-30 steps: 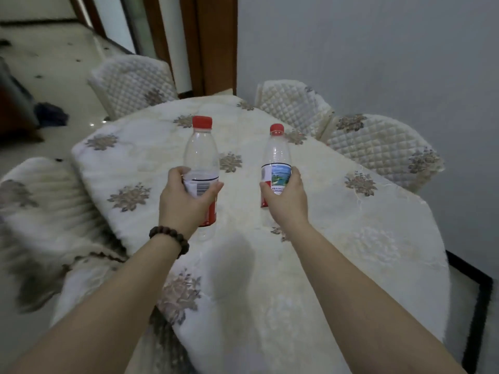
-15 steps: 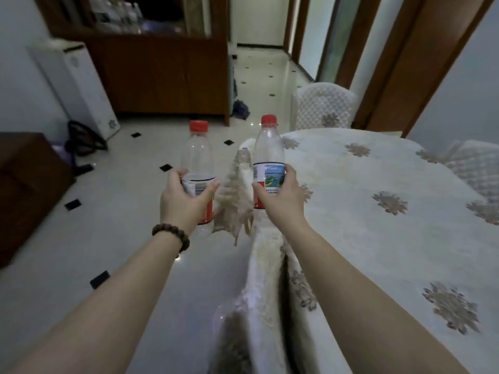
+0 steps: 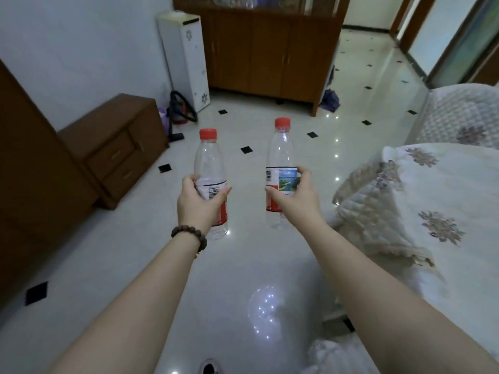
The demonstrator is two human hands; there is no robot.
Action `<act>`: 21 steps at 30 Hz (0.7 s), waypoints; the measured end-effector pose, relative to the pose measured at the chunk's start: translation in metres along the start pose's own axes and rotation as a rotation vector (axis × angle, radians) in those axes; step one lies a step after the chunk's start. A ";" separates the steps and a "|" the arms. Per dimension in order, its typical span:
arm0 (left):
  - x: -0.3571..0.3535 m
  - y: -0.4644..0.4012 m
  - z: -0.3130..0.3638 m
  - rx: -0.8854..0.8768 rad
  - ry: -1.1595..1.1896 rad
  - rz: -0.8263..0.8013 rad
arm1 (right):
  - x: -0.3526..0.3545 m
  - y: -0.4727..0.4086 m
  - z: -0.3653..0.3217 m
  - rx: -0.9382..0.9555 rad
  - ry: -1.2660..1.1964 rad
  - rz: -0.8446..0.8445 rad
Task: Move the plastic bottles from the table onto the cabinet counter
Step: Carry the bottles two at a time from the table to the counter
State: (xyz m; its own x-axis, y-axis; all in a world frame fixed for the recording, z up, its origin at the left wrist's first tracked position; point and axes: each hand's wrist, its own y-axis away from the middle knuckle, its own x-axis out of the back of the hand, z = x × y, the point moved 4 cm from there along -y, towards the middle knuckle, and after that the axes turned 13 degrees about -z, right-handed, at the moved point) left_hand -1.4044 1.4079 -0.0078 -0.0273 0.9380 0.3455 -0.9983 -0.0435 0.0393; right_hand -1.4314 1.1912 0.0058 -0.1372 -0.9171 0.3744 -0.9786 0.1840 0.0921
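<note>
Two bottles, upright, seemingly empty — left hand (image 3: 198, 203) grips one (image 3: 210, 168), right hand (image 3: 295, 197) the other (image 3: 280, 155).

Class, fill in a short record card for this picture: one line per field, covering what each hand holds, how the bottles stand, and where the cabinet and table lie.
left hand: grips left bottle at its label
right hand: grips right bottle at its label
bottles: both upright, red caps on, look empty, held apart over the floor
cabinet: wooden, ahead, across the floor
table: right side, under a floral cloth
task stage: bottles off the table, not yet on the counter
</note>
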 end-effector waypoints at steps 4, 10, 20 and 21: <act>0.033 -0.057 -0.021 0.012 -0.012 -0.011 | -0.042 -0.044 -0.013 -0.014 0.001 0.032; 0.041 -0.141 -0.024 0.003 -0.021 -0.074 | -0.062 -0.105 -0.018 -0.047 -0.015 0.095; -0.023 -0.296 -0.008 -0.046 0.018 -0.148 | -0.051 -0.247 -0.003 -0.074 -0.038 0.166; -0.033 -0.316 -0.004 -0.051 0.017 -0.156 | -0.048 -0.268 -0.001 -0.072 -0.041 0.172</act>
State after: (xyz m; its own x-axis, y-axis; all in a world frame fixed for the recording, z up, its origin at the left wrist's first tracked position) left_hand -1.0886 1.3923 -0.0356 0.1277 0.9377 0.3232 -0.9918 0.1201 0.0435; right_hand -1.1626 1.1861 -0.0354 -0.3095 -0.8830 0.3528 -0.9267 0.3633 0.0963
